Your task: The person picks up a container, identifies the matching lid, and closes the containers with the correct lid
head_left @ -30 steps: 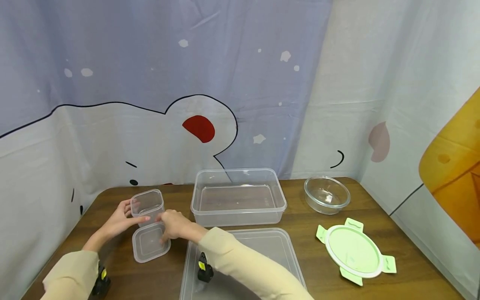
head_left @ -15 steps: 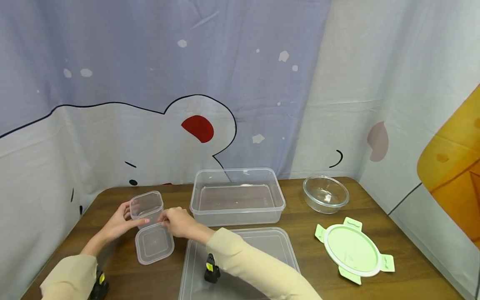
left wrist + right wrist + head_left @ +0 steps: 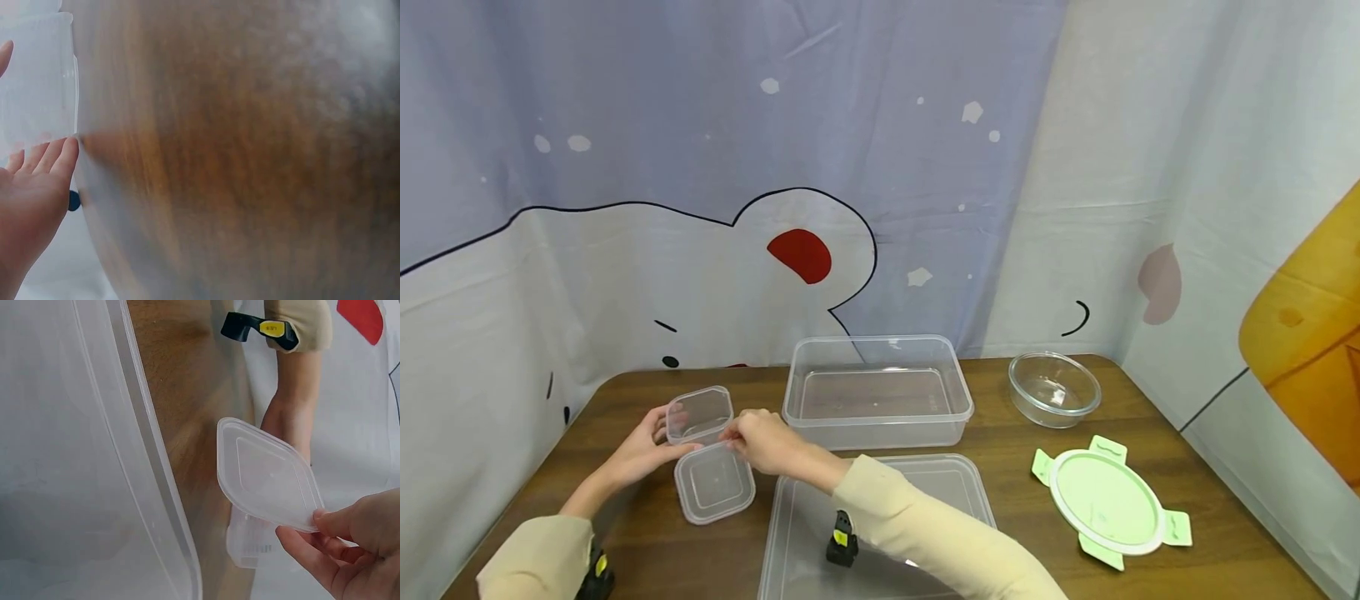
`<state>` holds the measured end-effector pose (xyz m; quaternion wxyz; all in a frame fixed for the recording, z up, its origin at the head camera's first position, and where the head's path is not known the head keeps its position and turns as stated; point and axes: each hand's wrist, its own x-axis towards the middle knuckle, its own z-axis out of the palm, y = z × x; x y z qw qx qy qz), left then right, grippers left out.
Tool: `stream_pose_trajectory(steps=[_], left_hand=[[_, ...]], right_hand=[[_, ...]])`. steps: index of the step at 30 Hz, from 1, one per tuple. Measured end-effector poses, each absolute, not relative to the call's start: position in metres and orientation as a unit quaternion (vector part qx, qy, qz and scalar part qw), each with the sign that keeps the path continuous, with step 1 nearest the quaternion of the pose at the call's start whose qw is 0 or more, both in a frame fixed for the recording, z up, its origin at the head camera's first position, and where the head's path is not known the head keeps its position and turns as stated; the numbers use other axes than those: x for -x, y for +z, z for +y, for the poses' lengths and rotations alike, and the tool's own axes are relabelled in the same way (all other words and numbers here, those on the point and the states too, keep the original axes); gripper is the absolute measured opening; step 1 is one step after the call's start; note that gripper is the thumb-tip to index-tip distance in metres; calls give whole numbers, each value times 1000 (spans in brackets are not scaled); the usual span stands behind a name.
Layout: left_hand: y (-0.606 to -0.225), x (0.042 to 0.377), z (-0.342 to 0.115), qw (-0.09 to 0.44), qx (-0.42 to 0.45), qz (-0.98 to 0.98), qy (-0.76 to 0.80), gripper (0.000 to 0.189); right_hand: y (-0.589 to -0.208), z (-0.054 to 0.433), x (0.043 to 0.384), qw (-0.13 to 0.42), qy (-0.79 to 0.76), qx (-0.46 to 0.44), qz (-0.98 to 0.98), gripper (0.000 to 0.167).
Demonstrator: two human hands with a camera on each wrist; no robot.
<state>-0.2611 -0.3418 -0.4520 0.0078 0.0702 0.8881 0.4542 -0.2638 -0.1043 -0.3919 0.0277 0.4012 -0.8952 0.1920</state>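
A small clear plastic food container (image 3: 700, 410) stands at the left of the table. My left hand (image 3: 638, 457) holds it from the left, fingers behind and thumb at its front; the left wrist view shows the container wall (image 3: 37, 81) above the spread fingers. In front of it is a matching clear lid (image 3: 715, 485), tilted, its back edge overlapping the container's front. My right hand (image 3: 771, 443) pinches the lid at its back right corner. The right wrist view shows thumb and forefinger on that corner, with the lid raised off the table.
A large clear rectangular container (image 3: 880, 433) stands at back centre, with its large flat lid (image 3: 925, 483) in front, partly under the right forearm. On the right are a round glass bowl (image 3: 1054, 392) and a green lid with clip tabs (image 3: 1107, 502). A printed curtain hangs behind.
The right hand has shifted from the lid's right side to pinching its back right corner. The lid has moved slightly right and now covers more of the container's front. The left hand keeps its hold.
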Motion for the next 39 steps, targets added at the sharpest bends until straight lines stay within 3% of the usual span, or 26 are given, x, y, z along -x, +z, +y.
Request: stream_pose_trajectory(steps=[15, 24, 39], left_hand=[[-456, 257, -341, -30, -149, 849, 507, 69], [-457, 254, -336, -28, -133, 849, 510, 76], [-448, 247, -329, 18, -76, 879, 470, 86]], right_hand=[[-374, -89, 266, 112, 255, -429, -859, 11], [-359, -82, 272, 146, 279, -413, -854, 10], [-342, -85, 284, 212, 301, -406, -837, 11]])
